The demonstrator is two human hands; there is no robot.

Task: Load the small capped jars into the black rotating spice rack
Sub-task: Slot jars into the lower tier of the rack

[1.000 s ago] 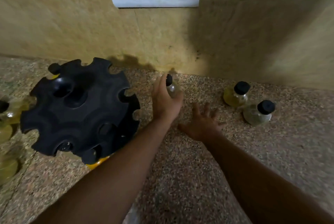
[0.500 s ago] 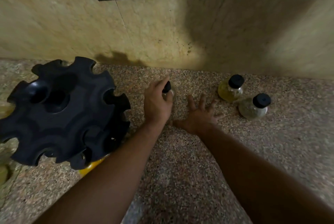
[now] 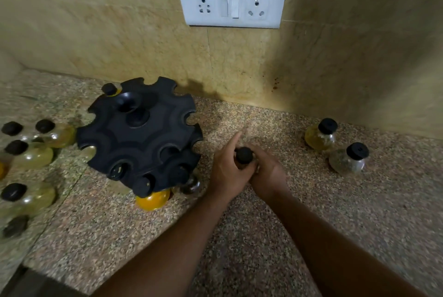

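My left hand [image 3: 226, 173] and right hand [image 3: 269, 175] are pressed together around one jar [image 3: 244, 155], with fingers curled on it from both sides. Only its black cap shows between them, so I cannot tell what is in it. My left forefinger sticks out straight, away from me. I hold the jar just right of the rack [image 3: 141, 136], near its rim but apart from it, above the speckled counter [image 3: 239, 236].

At the rack's near edge sits an orange jar [image 3: 153, 199], full of orange-yellow stuff, its cap up in a notch. Just beside it is a dark jar [image 3: 191, 185], whose contents are too dim to tell. At the far rim there is a back jar [image 3: 109, 89] with a black cap and a bit of yellow under it.

Well to my right, close to the wall, stand a yellow jar [image 3: 320, 139] holding something yellowish and, right beside it, a grey jar [image 3: 347, 162] with greyish speckled contents. Left of the rack is a cluster of left jars [image 3: 33, 157], black-capped with pale yellow-green fill, and blurred.
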